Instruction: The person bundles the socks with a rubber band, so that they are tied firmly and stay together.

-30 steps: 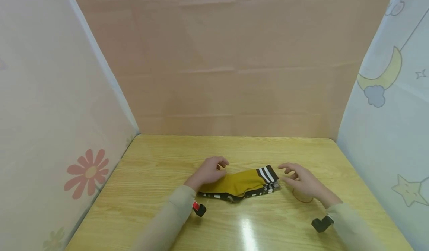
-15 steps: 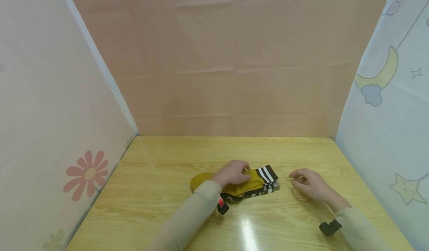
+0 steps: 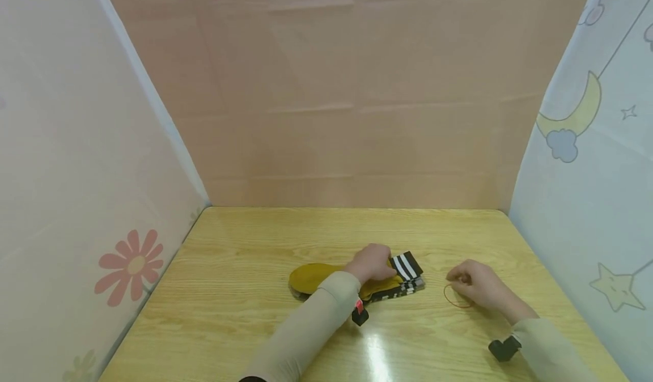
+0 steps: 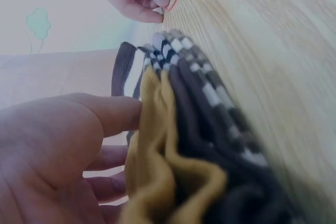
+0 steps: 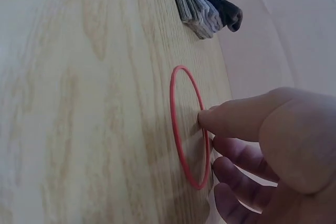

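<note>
A stack of socks, with a mustard-yellow sock [image 3: 313,277] on top, lies flat on the table. Its dark cuff with white stripes [image 3: 405,266] points right, and black-and-white patterned socks [image 4: 210,93] show underneath. My left hand [image 3: 373,262] rests on the stack close to the cuff; in the left wrist view its thumb touches the yellow fabric, while the other fingertips are partly hidden behind it. To the right of the stack, my right hand [image 3: 479,283] pinches the edge of a thin red rubber band [image 5: 176,124] between thumb and fingers, just over the tabletop.
The wooden table [image 3: 229,325] is bounded by a brown backdrop [image 3: 316,115] and patterned sheets on the left [image 3: 61,144] and right [image 3: 576,212]. A small black wrist camera [image 3: 504,349] sits on the right forearm.
My left hand has slid rightward along the stack toward the cuff, uncovering the yellow toe. The right hand has drawn slightly right and down, its fingers closing on the rubber band.
</note>
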`<state>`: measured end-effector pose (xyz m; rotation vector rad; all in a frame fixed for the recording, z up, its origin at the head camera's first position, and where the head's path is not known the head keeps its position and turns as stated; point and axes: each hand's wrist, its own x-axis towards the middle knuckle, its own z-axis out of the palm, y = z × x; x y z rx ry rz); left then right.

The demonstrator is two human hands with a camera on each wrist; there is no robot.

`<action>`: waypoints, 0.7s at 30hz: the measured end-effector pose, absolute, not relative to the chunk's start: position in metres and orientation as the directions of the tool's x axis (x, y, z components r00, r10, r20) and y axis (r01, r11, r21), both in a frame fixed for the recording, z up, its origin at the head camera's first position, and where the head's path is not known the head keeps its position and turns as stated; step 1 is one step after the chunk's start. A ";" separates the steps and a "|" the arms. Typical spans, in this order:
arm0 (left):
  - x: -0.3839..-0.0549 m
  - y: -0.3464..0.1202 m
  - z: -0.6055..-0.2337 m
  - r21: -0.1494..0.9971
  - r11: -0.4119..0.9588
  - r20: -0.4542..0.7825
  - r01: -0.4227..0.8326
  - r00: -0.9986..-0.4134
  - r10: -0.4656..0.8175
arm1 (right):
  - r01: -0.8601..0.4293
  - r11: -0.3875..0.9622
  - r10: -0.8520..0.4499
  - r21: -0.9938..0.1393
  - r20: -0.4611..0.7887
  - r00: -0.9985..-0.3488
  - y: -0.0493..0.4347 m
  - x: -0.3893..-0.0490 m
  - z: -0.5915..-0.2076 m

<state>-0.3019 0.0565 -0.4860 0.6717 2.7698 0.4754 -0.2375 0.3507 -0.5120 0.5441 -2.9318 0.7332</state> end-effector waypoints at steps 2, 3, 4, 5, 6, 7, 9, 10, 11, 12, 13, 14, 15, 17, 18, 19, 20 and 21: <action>-0.303 0.062 -0.485 0.345 0.854 -0.184 0.390 -0.864 0.469 | -0.354 0.825 -0.317 -0.441 0.157 -0.935 0.350 -0.238 -0.512; -0.303 0.064 -0.485 0.338 0.858 -0.194 0.388 -0.863 0.467 | -0.355 0.826 -0.317 -0.437 0.160 -0.935 0.350 -0.238 -0.512; -0.303 0.066 -0.485 0.330 0.863 -0.205 0.383 -0.863 0.461 | -0.355 0.828 -0.316 -0.433 0.163 -0.935 0.350 -0.238 -0.513; -0.303 0.068 -0.484 0.322 0.866 -0.212 0.383 -0.862 0.460 | -0.357 0.829 -0.316 -0.430 0.165 -0.934 0.350 -0.238 -0.513; -0.303 0.069 -0.484 0.316 0.870 -0.218 0.380 -0.863 0.456 | -0.358 0.830 -0.318 -0.427 0.165 -0.934 0.350 -0.238 -0.513; -0.302 0.070 -0.483 0.311 0.872 -0.222 0.378 -0.863 0.454 | -0.360 0.831 -0.321 -0.425 0.164 -0.933 0.350 -0.237 -0.513; -0.302 0.071 -0.482 0.306 0.876 -0.232 0.373 -0.863 0.448 | -0.368 0.830 -0.332 -0.419 0.159 -0.930 0.349 -0.237 -0.512; -0.301 0.072 -0.482 0.303 0.878 -0.235 0.370 -0.864 0.445 | -0.370 0.829 -0.338 -0.418 0.152 -0.929 0.348 -0.237 -0.512; -0.301 0.072 -0.481 0.299 0.879 -0.239 0.372 -0.862 0.447 | -0.370 0.830 -0.342 -0.417 0.143 -0.929 0.347 -0.237 -0.511; -0.301 0.073 -0.480 0.300 0.879 -0.245 0.371 -0.860 0.447 | -0.370 0.833 -0.346 -0.412 0.134 -0.929 0.346 -0.237 -0.510; -0.301 0.073 -0.480 0.302 0.877 -0.249 0.372 -0.858 0.450 | -0.368 0.836 -0.348 -0.407 0.125 -0.929 0.345 -0.237 -0.509; -0.301 0.074 -0.479 0.304 0.877 -0.252 0.372 -0.857 0.451 | -0.368 0.839 -0.350 -0.402 0.119 -0.929 0.344 -0.237 -0.507; -0.301 0.074 -0.479 0.305 0.877 -0.255 0.371 -0.856 0.450 | -0.368 0.841 -0.353 -0.396 0.114 -0.929 0.343 -0.237 -0.506; -0.302 0.074 -0.477 0.308 0.879 -0.262 0.364 -0.856 0.446 | -0.374 0.845 -0.361 -0.382 0.109 -0.926 0.341 -0.238 -0.504; -0.303 0.074 -0.477 0.313 0.880 -0.266 0.358 -0.856 0.443 | -0.379 0.845 -0.364 -0.377 0.112 -0.924 0.340 -0.239 -0.504; -0.304 0.074 -0.477 0.314 0.881 -0.270 0.355 -0.856 0.441 | -0.383 0.845 -0.367 -0.374 0.115 -0.923 0.340 -0.239 -0.504; -0.306 0.075 -0.477 0.316 0.882 -0.274 0.350 -0.856 0.438 | -0.385 0.844 -0.368 -0.375 0.117 -0.922 0.339 -0.240 -0.504; -0.307 0.074 -0.477 0.317 0.883 -0.282 0.345 -0.855 0.435 | -0.387 0.843 -0.369 -0.373 0.120 -0.922 0.339 -0.240 -0.505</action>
